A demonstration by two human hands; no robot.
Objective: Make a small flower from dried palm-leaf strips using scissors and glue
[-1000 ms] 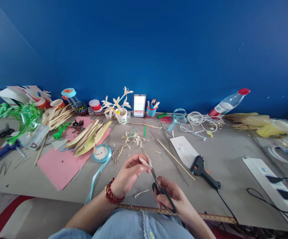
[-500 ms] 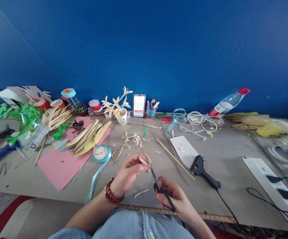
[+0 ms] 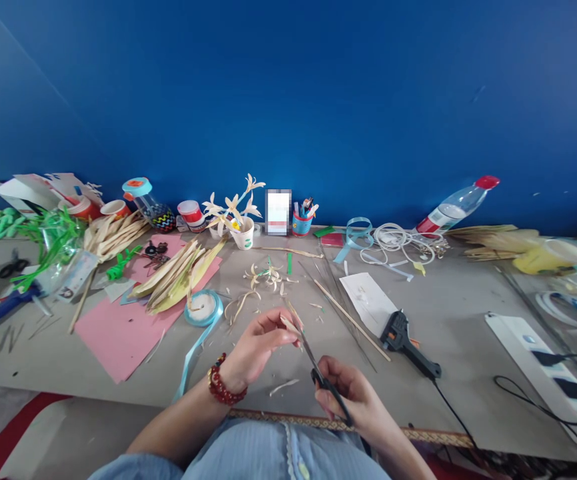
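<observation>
While the fingers of the left hand [image 3: 254, 345] pinch a pale strip [image 3: 290, 325] just below the centre of the frame, the right hand [image 3: 347, 392], at lower centre, curls around the black handles of the scissors [image 3: 319, 379], whose blades point up and left beside the strip, though whether they touch it is hard to tell. Around them on the grey table [image 3: 453, 307], a roll of blue ribbon [image 3: 203, 308] lies left of centre and a black glue gun [image 3: 411, 348] at lower right, while farther out a white cup [image 3: 243, 236] stands at upper centre with pale flowers [image 3: 233, 207].
</observation>
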